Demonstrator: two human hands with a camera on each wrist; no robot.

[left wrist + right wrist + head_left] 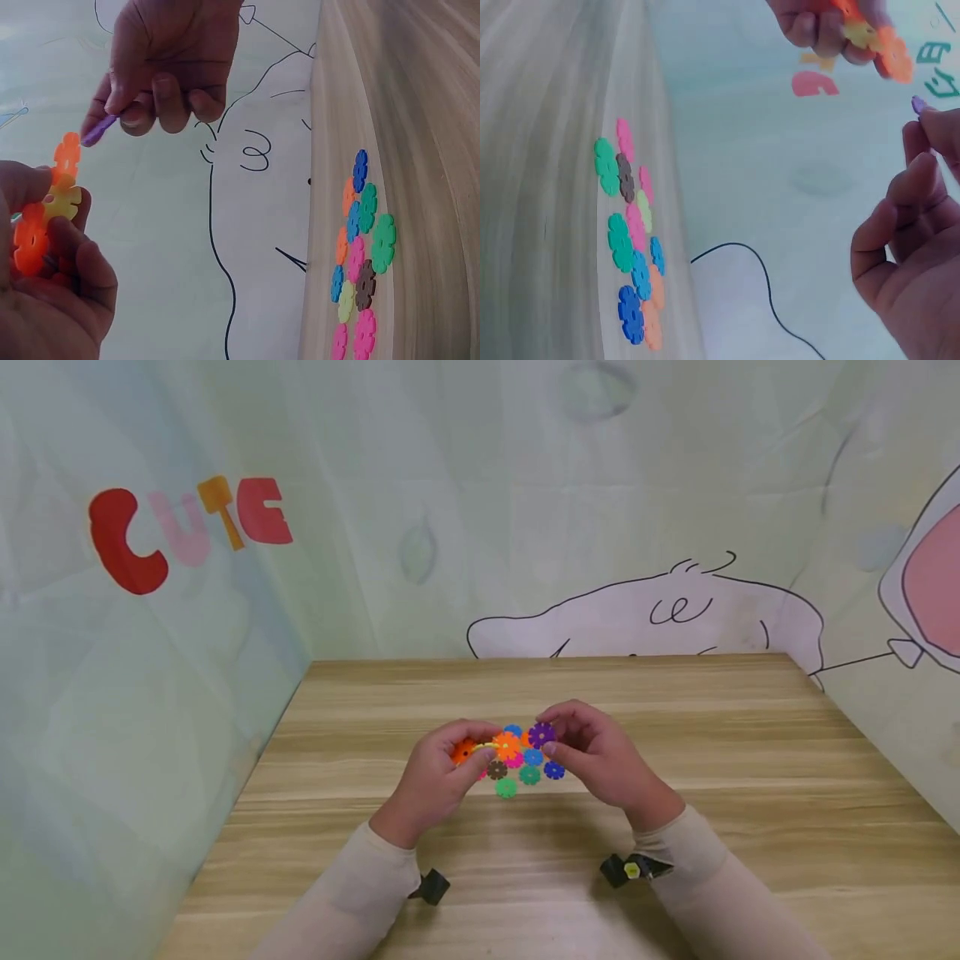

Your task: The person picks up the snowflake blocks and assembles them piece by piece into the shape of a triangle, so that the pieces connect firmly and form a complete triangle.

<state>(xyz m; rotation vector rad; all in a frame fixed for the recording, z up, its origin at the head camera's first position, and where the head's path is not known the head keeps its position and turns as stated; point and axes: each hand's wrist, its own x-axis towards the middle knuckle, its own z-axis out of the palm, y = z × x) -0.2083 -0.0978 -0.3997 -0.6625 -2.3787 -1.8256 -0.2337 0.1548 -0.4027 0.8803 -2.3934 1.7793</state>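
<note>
My left hand [438,768] grips a small cluster of joined flower-shaped plastic discs above the table. In the left wrist view an orange disc [31,241], a yellow disc [64,199] and another orange disc [67,153] make up the cluster, with fingers covering part of it. Thumb and fingertips of my right hand [606,756] pinch a purple flower-shaped disc [542,735] by its edge. It is held close to the cluster, with a gap between the two in the right wrist view.
Below the hands, loose flower discs lie on the wooden table [360,693], among them a light green disc [506,787], a brown disc [366,285] and a dark blue disc [631,314]. Printed cloth walls [390,460] stand behind the table and at both sides.
</note>
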